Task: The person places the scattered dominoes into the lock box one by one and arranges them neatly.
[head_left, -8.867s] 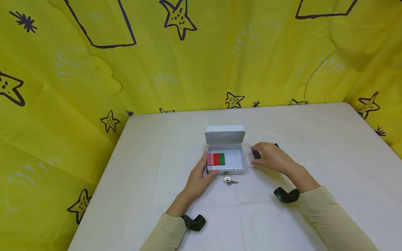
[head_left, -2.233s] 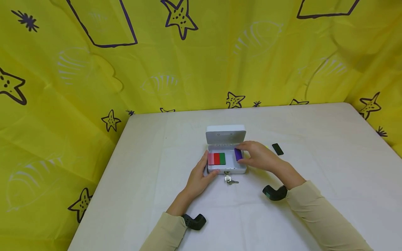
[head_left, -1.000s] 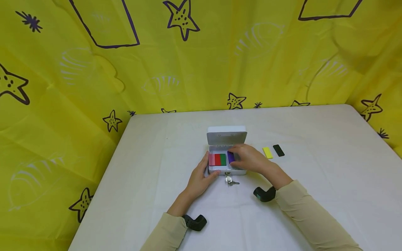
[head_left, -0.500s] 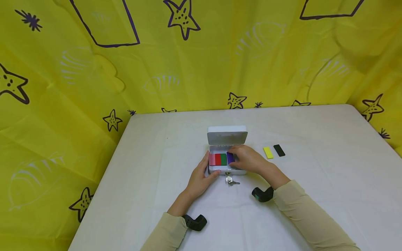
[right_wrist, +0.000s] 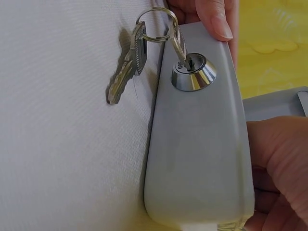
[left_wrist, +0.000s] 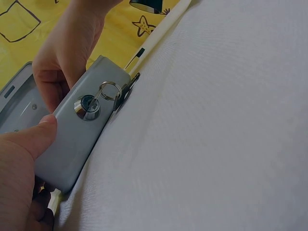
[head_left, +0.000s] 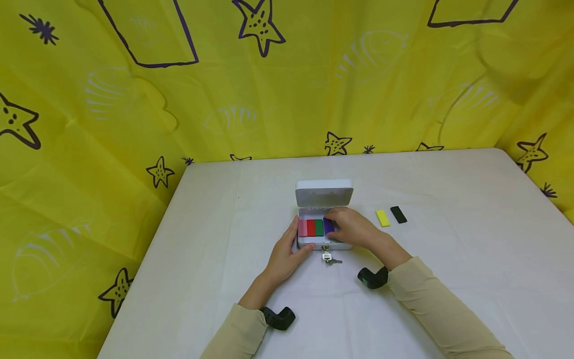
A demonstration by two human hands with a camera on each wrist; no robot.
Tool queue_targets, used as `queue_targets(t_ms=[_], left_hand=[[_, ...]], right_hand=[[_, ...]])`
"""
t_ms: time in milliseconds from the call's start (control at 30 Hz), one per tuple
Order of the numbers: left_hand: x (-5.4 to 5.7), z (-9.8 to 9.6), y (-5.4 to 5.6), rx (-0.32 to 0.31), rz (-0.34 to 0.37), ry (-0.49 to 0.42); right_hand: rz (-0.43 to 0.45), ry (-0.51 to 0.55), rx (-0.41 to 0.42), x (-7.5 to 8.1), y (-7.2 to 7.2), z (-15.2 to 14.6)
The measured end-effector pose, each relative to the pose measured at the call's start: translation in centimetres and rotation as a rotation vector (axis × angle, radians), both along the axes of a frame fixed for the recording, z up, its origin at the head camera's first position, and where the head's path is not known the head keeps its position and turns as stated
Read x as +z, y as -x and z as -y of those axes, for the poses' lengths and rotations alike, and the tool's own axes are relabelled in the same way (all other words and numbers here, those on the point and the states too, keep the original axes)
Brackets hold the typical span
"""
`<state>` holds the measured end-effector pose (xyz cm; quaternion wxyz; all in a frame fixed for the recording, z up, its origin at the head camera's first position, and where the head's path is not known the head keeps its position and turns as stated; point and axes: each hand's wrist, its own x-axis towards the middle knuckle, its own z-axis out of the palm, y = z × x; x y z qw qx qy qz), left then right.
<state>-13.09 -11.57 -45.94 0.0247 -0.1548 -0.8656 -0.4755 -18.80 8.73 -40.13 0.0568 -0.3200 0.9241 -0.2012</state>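
A small white metal cash box [head_left: 338,246] stands on the table with its lid [head_left: 324,197] raised. Inside, pink [head_left: 303,228], red [head_left: 311,228] and green [head_left: 319,228] flat rectangular tiles lie side by side at the left. My right hand [head_left: 358,229] reaches into the box and pinches a purple tile [head_left: 329,226] just right of the green one. Whether the two tiles touch cannot be told. My left hand [head_left: 283,255] holds the box's front left corner, thumb on the front edge. A key sits in the front lock [right_wrist: 195,74], with a second key [right_wrist: 120,79] hanging from its ring.
Right of the box, a yellow tile [head_left: 382,218] and a black tile [head_left: 398,215] lie on the white-covered table [head_left: 215,239]. Behind the table hangs a yellow patterned curtain [head_left: 287,99]. Each wrist wears a black device [head_left: 279,318].
My right hand has carried the purple tile from right of the box into it, then leftward to beside the green tile. In the last half second it barely moves. My left hand stays put.
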Motion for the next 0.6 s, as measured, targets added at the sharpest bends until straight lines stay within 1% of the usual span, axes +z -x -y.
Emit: queue_targets(t_ms=[600], left_hand=[[-0.26, 0.04, 0.11, -0.005, -0.011, -0.013]], right_hand=[[-0.002, -0.028, -0.007, -0.02, 0.04, 0.43]])
